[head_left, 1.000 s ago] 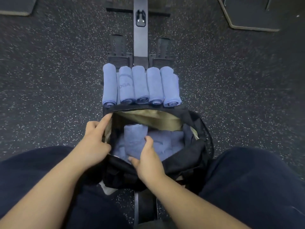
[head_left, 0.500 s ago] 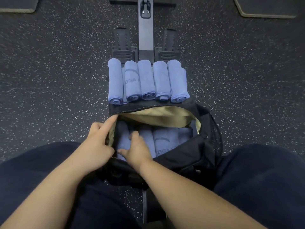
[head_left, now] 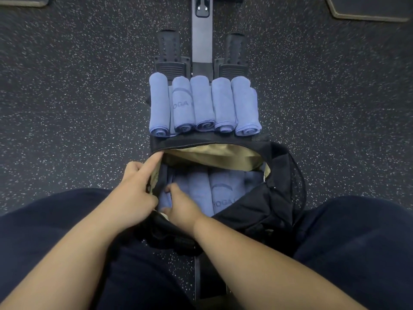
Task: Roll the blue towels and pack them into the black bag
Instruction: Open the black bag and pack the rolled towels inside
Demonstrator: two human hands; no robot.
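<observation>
You're packing: left hand [head_left: 131,198] grips the bag [head_left: 257,211] rim, right hand [head_left: 182,205] seemingly pinches a towel [head_left: 164,199] inside. Next, fetch a roll [head_left: 159,104].

"yoga" on two blue towels [head_left: 182,106]

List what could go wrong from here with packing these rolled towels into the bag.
1. The left hand alone holds the black bag's rim open; if it slips, the opening may sag over the packed towels.
2. The right hand is pressing a roll in at the bag's left side; pushing hard could loosen it.
3. Five rolled towels sit side by side just beyond the bag, near an edge; a nudge from the bag might roll one off.
</observation>
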